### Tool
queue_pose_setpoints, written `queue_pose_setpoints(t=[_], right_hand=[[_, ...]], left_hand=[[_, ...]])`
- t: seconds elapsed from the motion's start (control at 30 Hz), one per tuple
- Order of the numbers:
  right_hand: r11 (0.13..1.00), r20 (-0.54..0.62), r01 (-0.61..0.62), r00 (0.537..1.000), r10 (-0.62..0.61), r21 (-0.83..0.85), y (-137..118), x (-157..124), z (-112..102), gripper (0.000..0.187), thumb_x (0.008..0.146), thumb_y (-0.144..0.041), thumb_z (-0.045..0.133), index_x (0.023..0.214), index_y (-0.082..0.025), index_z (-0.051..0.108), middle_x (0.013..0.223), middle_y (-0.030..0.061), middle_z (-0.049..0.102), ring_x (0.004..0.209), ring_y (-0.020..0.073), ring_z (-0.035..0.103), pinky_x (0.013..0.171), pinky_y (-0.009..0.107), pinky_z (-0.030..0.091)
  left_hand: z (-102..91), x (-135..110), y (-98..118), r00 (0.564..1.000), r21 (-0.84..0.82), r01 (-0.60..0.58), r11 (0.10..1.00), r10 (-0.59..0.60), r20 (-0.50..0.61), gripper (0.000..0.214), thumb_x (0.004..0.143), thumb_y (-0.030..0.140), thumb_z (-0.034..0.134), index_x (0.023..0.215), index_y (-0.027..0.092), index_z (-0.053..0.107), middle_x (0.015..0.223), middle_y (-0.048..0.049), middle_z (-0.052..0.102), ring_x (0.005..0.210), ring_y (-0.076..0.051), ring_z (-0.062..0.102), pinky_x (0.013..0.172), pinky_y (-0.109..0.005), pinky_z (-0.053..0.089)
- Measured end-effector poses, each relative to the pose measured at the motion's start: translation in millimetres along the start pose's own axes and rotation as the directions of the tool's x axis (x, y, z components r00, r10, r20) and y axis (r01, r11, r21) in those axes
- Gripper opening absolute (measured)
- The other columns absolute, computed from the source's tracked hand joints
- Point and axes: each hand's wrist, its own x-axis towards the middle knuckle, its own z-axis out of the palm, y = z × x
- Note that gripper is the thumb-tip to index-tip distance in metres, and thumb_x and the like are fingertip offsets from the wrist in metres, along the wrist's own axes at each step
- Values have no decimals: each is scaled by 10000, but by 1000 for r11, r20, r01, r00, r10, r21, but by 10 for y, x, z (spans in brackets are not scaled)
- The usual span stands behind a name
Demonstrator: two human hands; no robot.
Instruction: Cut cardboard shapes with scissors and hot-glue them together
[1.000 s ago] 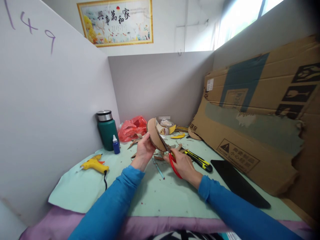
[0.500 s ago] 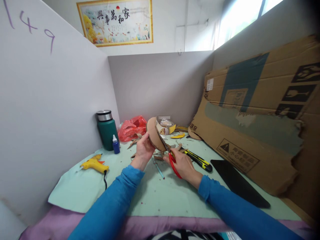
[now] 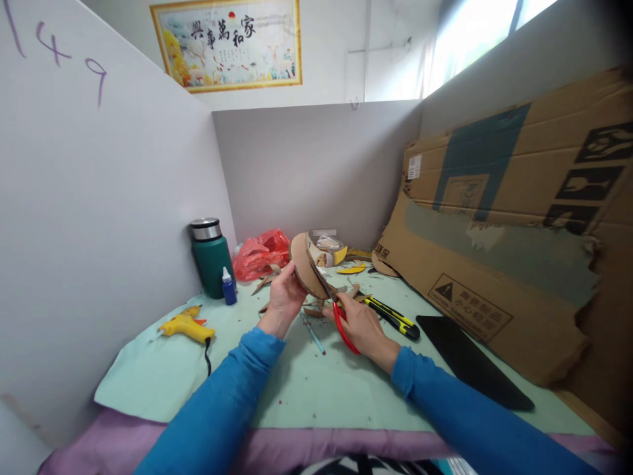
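My left hand (image 3: 283, 297) pinches the left edge of a rounded piece of brown cardboard (image 3: 305, 269), held tilted above the table. In my right hand (image 3: 363, 323) are red-handled scissors (image 3: 341, 323), their blades lying along the right edge of the cardboard. Whether the blades are fully closed I cannot tell. Beneath both hands lie torn cardboard scraps (image 3: 314, 310) and a light blue pen-like stick (image 3: 315, 335). A yellow and black utility knife (image 3: 393, 316) rests just beyond my right hand.
On the left are a yellow glue gun (image 3: 188, 326), a green flask (image 3: 211, 257) and a small blue bottle (image 3: 229, 287). A red plastic bag (image 3: 262, 254) sits behind. Large cardboard (image 3: 469, 264) leans on the right, beside a black flat board (image 3: 469, 359).
Hardly anything differs. The cardboard and the scissors blades have shifted very slightly against each other; both hands keep their places.
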Motion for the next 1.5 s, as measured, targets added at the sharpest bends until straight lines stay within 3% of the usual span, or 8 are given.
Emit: queue_pose_setpoints(t=[0.33,0.5,0.67,1.5], right_hand=[[1000,-28,-1,1000,0,-28,21,4,11,329,936,-497,363,896,-205,509,823,29,681,753,172,637,578,244,295],[998,-21,-8,1000,7,-66,8,1,-8,355,936,-514,351,880,-203,513,749,29,676,707,176,640,558,248,276],[997,-22,1,1000,-3,-71,14,-1,-9,365,937,-521,341,895,-204,516,760,32,684,706,179,646,555,247,281],[998,-29,-20,999,18,-63,13,17,5,336,937,-491,371,901,-201,538,765,41,697,706,175,656,562,244,307]], left_hand=[[-30,25,-14,1000,45,-17,999,17,-8,189,761,275,624,895,152,677,806,-24,711,700,-147,632,656,-260,455],[-56,28,-21,997,102,-33,994,25,72,197,726,275,662,884,158,675,795,-18,696,681,-135,613,642,-250,449],[-65,29,-19,997,117,-29,993,21,72,183,710,277,671,846,155,670,765,-14,682,641,-126,596,611,-244,438],[-63,28,-19,997,117,-24,993,15,77,203,706,285,658,867,162,671,804,-24,686,667,-134,604,613,-248,446]])
